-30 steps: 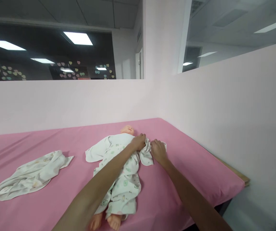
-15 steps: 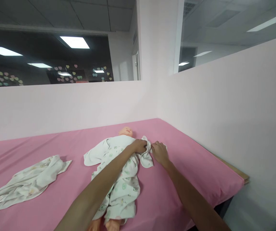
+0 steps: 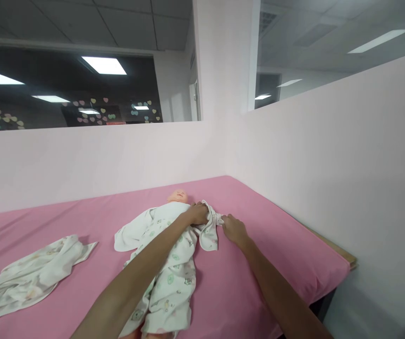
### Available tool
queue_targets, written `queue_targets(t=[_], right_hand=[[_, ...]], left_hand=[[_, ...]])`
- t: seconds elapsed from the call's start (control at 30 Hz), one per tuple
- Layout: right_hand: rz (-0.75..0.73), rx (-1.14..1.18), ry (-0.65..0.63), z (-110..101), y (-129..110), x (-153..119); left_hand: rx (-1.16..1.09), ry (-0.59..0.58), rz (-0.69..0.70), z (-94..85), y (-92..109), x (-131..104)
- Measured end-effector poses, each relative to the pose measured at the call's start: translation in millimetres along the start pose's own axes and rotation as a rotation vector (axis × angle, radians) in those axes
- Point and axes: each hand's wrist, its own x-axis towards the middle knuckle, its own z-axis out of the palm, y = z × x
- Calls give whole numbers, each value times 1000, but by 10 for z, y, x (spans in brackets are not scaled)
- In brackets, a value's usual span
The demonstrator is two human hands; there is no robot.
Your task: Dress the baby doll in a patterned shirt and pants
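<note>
A baby doll point(image 3: 177, 195) lies face up on the pink table point(image 3: 276, 245), its head toward the far wall. It wears a white printed romper point(image 3: 169, 268). My left hand point(image 3: 198, 213) grips the bunched sleeve point(image 3: 210, 229) at the doll's shoulder. My right hand point(image 3: 234, 229) pinches the same sleeve at its cuff end, just to the right. Both forearms reach in from the bottom of the view.
A second white printed garment point(image 3: 29, 278) lies crumpled at the left of the table. Pale pink partition walls point(image 3: 329, 165) close in the far side and the right side. The table's right edge drops off near the bottom right.
My hands have drawn closer together on the sleeve, which is now more gathered up. The view has shifted a little to the right, so everything sits further left in the frame.
</note>
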Motion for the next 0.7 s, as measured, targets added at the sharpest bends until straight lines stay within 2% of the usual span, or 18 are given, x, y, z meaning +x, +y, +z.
queue_targets(t=[0.13, 0.23, 0.4, 0.57, 0.63, 0.7], right_hand=[[64, 15, 11, -22, 62, 42], [189, 46, 50, -59, 169, 87], [418, 108, 109, -98, 327, 136], [475, 155, 129, -77, 362, 137], [484, 171, 135, -81, 357, 130], [482, 190, 143, -100, 335, 116]], left_hand=[[7, -18, 26, -47, -51, -26], [11, -21, 18, -81, -72, -47], [-49, 73, -20, -206, -43, -153], [-300, 33, 22, -382, -56, -322], [-406, 21, 65, -409, -86, -339], [-433, 49, 42, -395, -113, -301]])
